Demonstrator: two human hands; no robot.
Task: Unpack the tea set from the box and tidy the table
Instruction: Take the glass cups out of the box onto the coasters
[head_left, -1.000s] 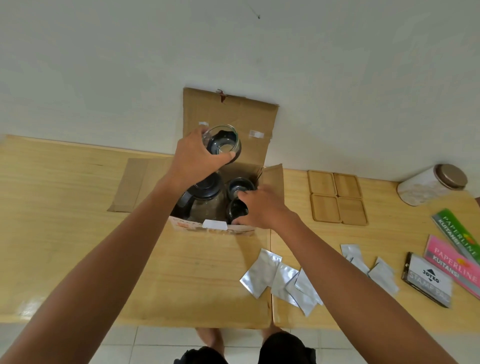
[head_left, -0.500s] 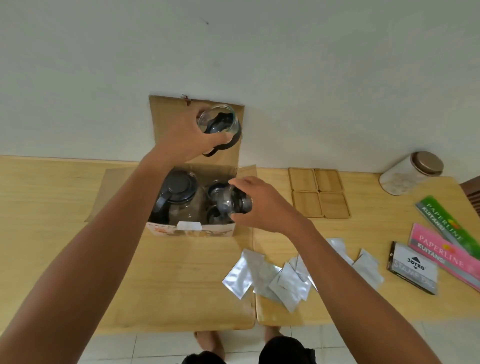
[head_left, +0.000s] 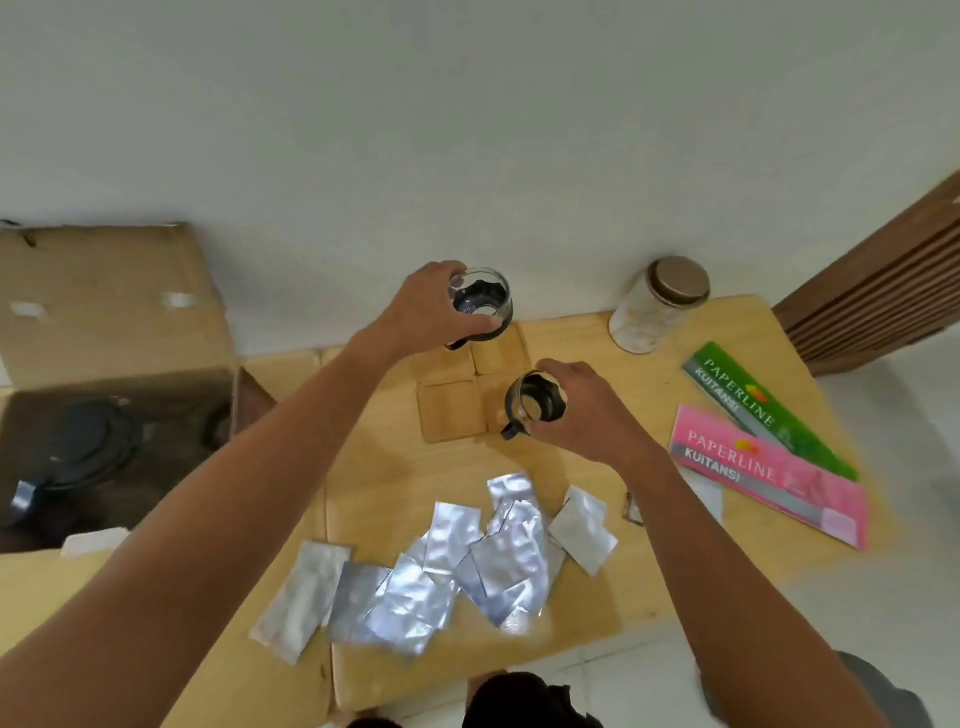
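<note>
My left hand (head_left: 423, 312) grips a glass cup with a black base (head_left: 480, 304) over the far wooden coasters (head_left: 452, 418). My right hand (head_left: 582, 415) holds a second glass cup (head_left: 535, 402) just above the near right coaster. The open cardboard box (head_left: 104, 306) stands at the left. Inside it sits a glass teapot with a black lid (head_left: 85, 441), and another dark cup (head_left: 218, 428) shows at its right wall.
Several silver foil sachets (head_left: 452, 561) lie scattered near the table's front edge. A glass jar with a brown lid (head_left: 657, 304) stands at the back right. Pink (head_left: 763, 470) and green (head_left: 763, 408) receipt books lie at the right. The wall runs behind the table.
Both hands have lifted their cups out of the box and carried them right, over the coasters. The view has swung right, so the box now sits at the left.
</note>
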